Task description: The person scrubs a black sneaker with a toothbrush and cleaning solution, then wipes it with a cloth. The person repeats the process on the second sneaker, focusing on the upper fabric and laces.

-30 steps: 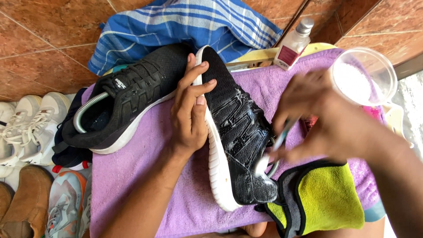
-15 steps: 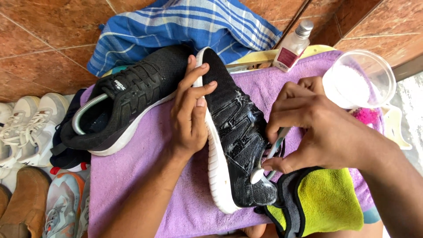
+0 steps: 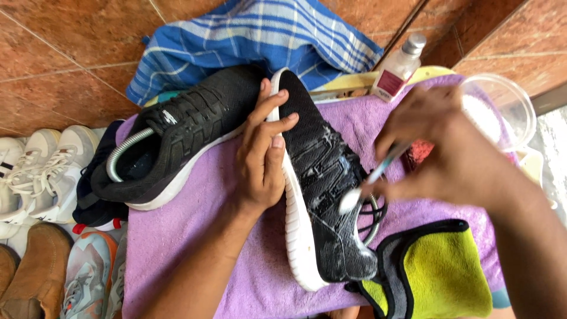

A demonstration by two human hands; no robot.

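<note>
The right hand [image 3: 458, 156] has lifted a little and swung toward the middle of the shoe since half a second ago, and it is now blurring with motion while pinching a toothbrush [image 3: 372, 177] between thumb and fingertips, with the bristle end touching the soapy laces. The left hand [image 3: 263, 156] is staying where it was, fingers spread and pressing flat against the white sole of the black shoe [image 3: 322, 189], which is lying on its side on the purple towel [image 3: 195, 236]. Just beside that hand a second black shoe [image 3: 177, 136] is resting upright on the towel. Further out, a yellow cloth [image 3: 437, 277] is lying near the toe, a clear bowl [image 3: 505, 109] and a small bottle [image 3: 398, 68] are sitting beyond the right hand, a blue striped cloth [image 3: 260, 41] is lying past the shoes, and other shoes [image 3: 35, 177] are crowding the left edge.
</note>
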